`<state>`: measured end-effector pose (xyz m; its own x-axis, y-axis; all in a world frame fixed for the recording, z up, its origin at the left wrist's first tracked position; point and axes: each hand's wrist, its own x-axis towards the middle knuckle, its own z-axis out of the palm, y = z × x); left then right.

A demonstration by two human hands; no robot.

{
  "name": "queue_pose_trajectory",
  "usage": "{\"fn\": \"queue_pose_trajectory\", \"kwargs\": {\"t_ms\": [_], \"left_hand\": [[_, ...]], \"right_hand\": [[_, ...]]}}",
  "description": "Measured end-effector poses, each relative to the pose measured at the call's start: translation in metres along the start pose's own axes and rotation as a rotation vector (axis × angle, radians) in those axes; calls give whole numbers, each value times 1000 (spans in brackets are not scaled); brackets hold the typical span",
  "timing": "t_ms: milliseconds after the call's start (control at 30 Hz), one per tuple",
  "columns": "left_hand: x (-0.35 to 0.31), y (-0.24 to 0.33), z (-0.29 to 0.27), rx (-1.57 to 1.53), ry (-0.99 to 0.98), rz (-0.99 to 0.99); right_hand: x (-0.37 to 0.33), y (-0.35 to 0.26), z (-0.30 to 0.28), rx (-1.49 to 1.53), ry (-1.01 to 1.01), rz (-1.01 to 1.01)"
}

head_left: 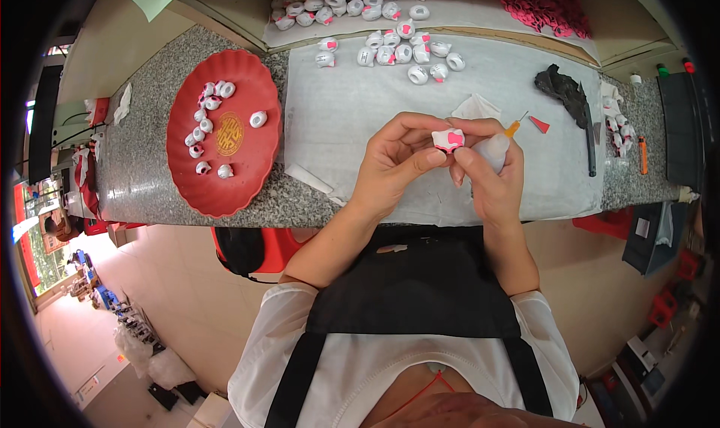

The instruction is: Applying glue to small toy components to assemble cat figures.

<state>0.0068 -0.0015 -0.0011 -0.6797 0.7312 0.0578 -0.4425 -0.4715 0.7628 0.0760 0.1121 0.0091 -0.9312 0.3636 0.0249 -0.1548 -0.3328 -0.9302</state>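
Note:
Over the near part of a white paper sheet (330, 113), my left hand (394, 158) pinches a small white figure (439, 138) with a pink patch and dark bits along its lower edge. My right hand (501, 192) touches the figure's right side with thumb and fingertips. Tucked in that same hand is a translucent squeeze bottle (493, 152). Its yellow needle tip points up and to the right, away from the figure. The palm sides of both hands are partly hidden.
A red scalloped plate (178, 132) with several white pieces stands left. More white and pink pieces (386, 53) cluster at the back, below a pink pile (540, 8). To the right lie a crumpled black wrapper (564, 94), a pink triangular piece (539, 124) and an orange pen-like stick (643, 156).

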Motion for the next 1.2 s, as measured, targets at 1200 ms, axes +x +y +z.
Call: {"fn": "queue_pose_trajectory", "kwargs": {"t_ms": [1200], "left_hand": [[3,-6,0,887,38,538]], "right_hand": [[-10,21,4,968,72,436]]}}
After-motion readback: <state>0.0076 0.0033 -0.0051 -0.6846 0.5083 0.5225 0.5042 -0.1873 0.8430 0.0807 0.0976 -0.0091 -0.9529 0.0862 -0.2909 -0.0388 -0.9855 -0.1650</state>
